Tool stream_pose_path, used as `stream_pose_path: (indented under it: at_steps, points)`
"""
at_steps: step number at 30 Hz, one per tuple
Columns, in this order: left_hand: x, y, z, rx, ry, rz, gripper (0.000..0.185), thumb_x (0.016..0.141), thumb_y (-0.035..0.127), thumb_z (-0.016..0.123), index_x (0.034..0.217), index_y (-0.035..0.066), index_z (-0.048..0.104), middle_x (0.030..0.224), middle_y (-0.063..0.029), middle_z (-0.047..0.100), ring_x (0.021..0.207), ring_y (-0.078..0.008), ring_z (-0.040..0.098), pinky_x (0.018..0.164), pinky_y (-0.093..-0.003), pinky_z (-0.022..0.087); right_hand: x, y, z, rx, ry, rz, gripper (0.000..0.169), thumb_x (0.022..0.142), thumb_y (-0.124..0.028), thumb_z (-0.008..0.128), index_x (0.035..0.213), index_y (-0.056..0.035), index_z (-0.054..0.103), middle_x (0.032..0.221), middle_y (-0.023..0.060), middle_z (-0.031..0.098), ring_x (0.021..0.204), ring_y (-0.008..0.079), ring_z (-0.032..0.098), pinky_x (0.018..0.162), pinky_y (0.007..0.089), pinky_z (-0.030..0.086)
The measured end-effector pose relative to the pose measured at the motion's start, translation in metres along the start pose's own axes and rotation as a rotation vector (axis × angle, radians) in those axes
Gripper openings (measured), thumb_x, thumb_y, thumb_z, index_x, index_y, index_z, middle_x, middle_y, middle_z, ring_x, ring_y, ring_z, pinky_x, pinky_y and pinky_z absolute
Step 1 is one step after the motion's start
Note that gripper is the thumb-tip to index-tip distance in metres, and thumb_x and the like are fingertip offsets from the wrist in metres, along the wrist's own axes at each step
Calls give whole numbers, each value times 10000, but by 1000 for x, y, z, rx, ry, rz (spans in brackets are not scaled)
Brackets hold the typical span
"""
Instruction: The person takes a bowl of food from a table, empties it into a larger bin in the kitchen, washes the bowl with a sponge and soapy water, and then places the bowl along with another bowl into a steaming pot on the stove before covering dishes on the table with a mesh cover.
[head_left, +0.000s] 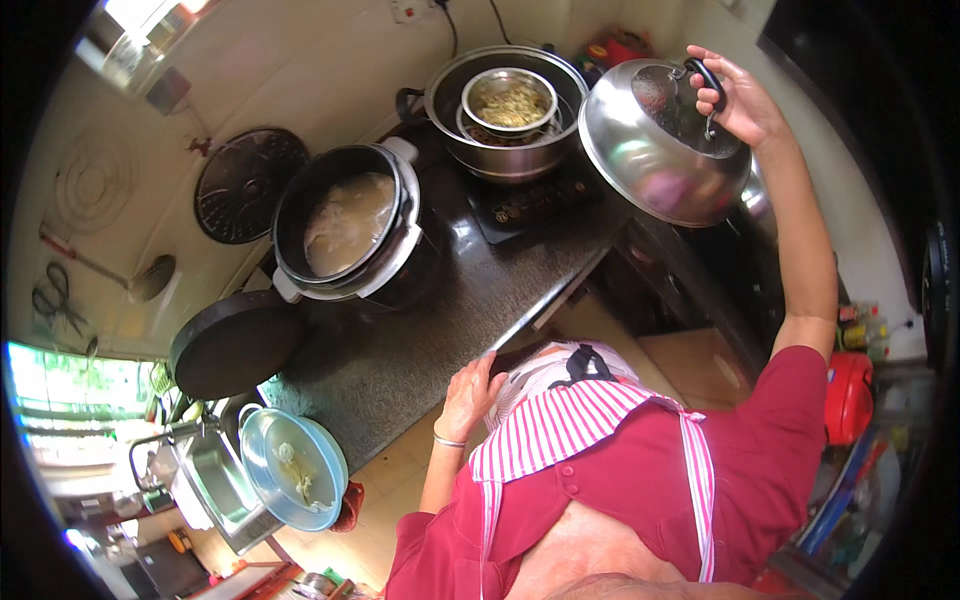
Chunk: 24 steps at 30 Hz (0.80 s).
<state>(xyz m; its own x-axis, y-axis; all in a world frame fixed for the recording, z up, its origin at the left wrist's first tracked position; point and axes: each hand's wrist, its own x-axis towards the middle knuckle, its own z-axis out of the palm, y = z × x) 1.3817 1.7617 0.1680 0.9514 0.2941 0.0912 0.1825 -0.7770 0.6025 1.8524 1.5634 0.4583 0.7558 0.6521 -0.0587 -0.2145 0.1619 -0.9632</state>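
Observation:
My right hand (735, 97) grips the black handle (706, 84) of a domed steel lid with a glass window (660, 157). The lid is tilted, to the right of a wide steel pot (517, 159). Inside that open pot, a small steel bowl (471, 112) of chopped yellowish food (514, 103) sits on a rack. The pot stands on a black induction cooktop (529, 206). Near the counter's front edge is my left hand (469, 394), its fingers extended and nothing in it; whether it touches the edge I cannot tell.
An open electric pressure cooker (409, 255) holds cloudy broth with pieces in it (352, 217). On the dark counter (360, 382), a round dark board (232, 345) stands near the wall. A blue plastic basin (326, 450) is beside the sink (217, 472). A skimmer (154, 277) and scissors (56, 296) hang on the wall.

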Motion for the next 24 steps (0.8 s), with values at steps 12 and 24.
stream_pose_path:
  at_steps: [12, 24]
  points:
    - [-1, -23, -8, -572, -467, -183, 487, 919, 259, 596, 1301, -11, 461, 1077, -178, 633, 995, -281, 635, 837, -412, 507, -90, 111, -43, -51, 215, 168, 265, 946, -152, 494, 1208, -114, 518, 792, 10, 537, 543, 47, 431, 507, 204, 400]
    - [77, 10, -30, -642, -114, -246, 346, 933, 178, 602, 1225, -4, 561, 1070, -137, 656, 987, -184, 636, 838, -302, 512, -83, 186, -78, -154, 296, 249, 244, 946, -138, 487, 1181, -99, 536, 782, 1, 518, 540, 42, 422, 509, 201, 370]
